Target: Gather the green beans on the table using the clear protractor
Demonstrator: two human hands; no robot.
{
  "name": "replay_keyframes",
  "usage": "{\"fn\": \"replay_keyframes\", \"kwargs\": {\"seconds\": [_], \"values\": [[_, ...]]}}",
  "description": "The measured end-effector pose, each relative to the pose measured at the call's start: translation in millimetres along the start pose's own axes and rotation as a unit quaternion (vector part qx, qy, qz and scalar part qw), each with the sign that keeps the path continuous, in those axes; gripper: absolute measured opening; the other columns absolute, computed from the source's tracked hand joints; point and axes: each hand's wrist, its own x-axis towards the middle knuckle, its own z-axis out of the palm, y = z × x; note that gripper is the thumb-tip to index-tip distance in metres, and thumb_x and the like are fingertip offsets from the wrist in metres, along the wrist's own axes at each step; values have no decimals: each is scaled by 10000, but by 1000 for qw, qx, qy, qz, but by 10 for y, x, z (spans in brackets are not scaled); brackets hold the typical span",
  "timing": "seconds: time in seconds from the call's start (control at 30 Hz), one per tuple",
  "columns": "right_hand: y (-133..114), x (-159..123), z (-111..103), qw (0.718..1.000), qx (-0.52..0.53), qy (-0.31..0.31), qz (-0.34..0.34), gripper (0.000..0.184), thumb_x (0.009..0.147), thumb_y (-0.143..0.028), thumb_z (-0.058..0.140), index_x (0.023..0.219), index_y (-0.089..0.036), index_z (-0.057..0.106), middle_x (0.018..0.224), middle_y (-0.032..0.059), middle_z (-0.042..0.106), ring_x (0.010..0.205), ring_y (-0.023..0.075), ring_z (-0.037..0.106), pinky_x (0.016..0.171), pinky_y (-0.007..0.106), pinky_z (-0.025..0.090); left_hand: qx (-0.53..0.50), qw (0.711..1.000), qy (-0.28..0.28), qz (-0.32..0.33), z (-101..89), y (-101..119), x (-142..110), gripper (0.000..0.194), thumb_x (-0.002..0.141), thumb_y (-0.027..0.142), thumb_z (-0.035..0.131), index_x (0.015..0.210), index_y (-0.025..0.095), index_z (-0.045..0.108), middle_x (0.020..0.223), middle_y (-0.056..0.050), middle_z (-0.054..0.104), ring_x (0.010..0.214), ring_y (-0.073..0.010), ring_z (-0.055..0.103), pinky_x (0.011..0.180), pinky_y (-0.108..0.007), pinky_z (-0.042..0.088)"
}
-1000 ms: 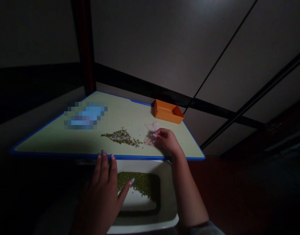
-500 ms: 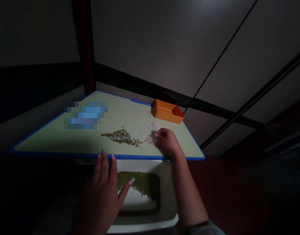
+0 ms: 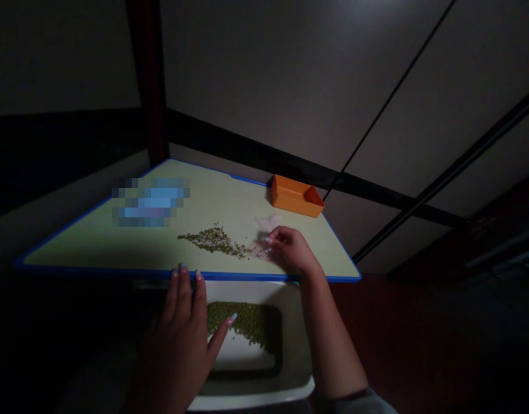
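My left hand (image 3: 180, 330) is open, its fingertips resting on the blue front rim of a low pale-yellow table (image 3: 118, 250) and its thumb spread out over a white tub. My right hand (image 3: 292, 248) hovers low above the tabletop, thumb and fingers pinched together; what they hold, if anything, is too small to make out. Under and beside its fingertips lies a patch of pale pinkish-white small pieces (image 3: 259, 249). Left of that patch spreads a loose heap of small green beans (image 3: 215, 238), mixed with some pale bits.
Below the table's front edge stands the white tub (image 3: 305, 345) with many green beans (image 3: 256, 322) in it. An orange open box (image 3: 296, 198) sits at the table's back right. A blurred-out blue item (image 3: 156, 201) lies at the left. Pale cabinet panels (image 3: 264, 80) rise behind.
My right hand has shifted slightly left, toward the green bean heap. The pale patch under it now reaches further left, to the heap's right end. My left hand stays put.
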Motion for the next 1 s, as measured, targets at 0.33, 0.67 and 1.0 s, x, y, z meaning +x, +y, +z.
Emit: {"fn": "replay_keyframes", "kwargs": {"seconds": [0.33,0.67,1.0], "values": [[18,-13,-24,999,-43,14,23,102,729,-251,564,698,-158,538,601,-26,544,547,90,464,541,206,351,17,1000,8,7,10,-1,-1,867,757,655,277,1353,27,255,1475,-282,244,1408,-346,170,989,-490,410],[48,-26,-56,997,-21,-62,33,112,735,-265,569,731,-156,543,602,-23,552,528,89,472,504,196,341,23,1000,7,6,17,-8,-10,875,752,669,260,1354,34,260,1486,-270,226,1412,-341,159,994,-490,409],[36,4,-17,987,-162,0,10,93,783,-234,539,753,-150,566,652,-3,587,587,96,492,549,196,338,22,1000,3,8,-15,7,-11,872,757,660,258,1361,32,237,1483,-275,228,1411,-341,164,990,-492,408]]}}
